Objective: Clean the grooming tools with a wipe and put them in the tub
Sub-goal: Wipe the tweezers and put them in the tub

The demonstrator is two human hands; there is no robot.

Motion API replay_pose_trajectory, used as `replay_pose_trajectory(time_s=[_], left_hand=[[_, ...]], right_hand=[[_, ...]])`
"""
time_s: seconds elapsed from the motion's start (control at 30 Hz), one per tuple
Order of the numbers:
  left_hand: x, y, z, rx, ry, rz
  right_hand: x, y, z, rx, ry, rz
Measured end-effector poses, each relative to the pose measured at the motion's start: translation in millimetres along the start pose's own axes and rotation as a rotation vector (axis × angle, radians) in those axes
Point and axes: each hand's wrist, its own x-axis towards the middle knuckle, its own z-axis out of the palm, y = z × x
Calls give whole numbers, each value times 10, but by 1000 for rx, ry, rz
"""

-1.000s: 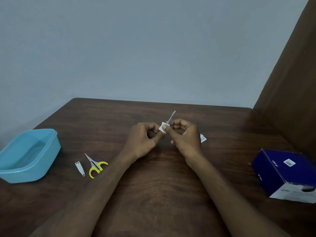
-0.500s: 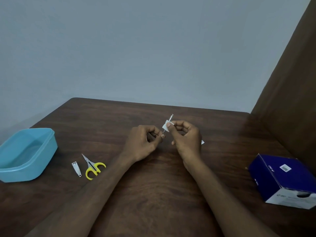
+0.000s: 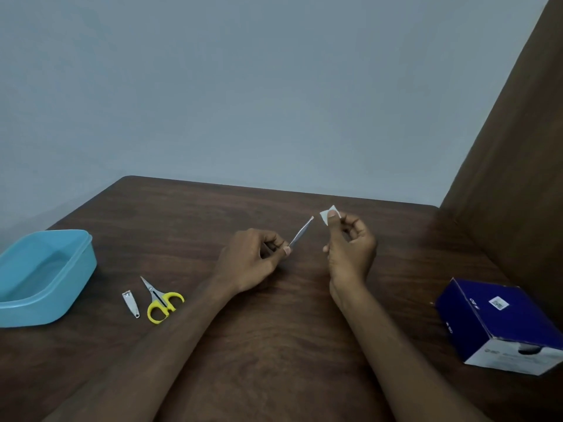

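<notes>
My left hand [image 3: 254, 261] pinches the lower end of thin metal tweezers [image 3: 301, 234], whose tip points up and to the right. My right hand [image 3: 350, 243] holds a small white wipe [image 3: 327, 214] between thumb and fingers, a short gap right of the tweezers' tip. A light blue plastic tub [image 3: 42, 275] stands open at the table's left edge. Between the tub and my left forearm lie a small metal nail clipper [image 3: 131, 303] and yellow-handled scissors [image 3: 160, 300].
A dark blue and white cardboard box [image 3: 499, 325] lies on its side at the right of the brown wooden table [image 3: 274, 345]. A brown panel rises along the table's right side. A grey wall stands behind the far edge.
My right hand has slid the wipe up and off the tweezers' tip and moved to the right. My hands are now apart, and the tweezers are bare.
</notes>
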Motion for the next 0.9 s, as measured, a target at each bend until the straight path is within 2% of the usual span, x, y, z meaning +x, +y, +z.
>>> replay_pose_trajectory(time_s=[0.23, 0.6, 0.9], left_hand=[[10, -18, 5, -1, 22, 7], [0, -11, 8, 73, 5, -17], [-32, 22, -35, 132, 20, 57]], right_hand=[[-75, -43, 10, -29, -150, -74], [-122, -30, 26, -30, -294, 60], [-108, 11, 9, -84, -349, 11]])
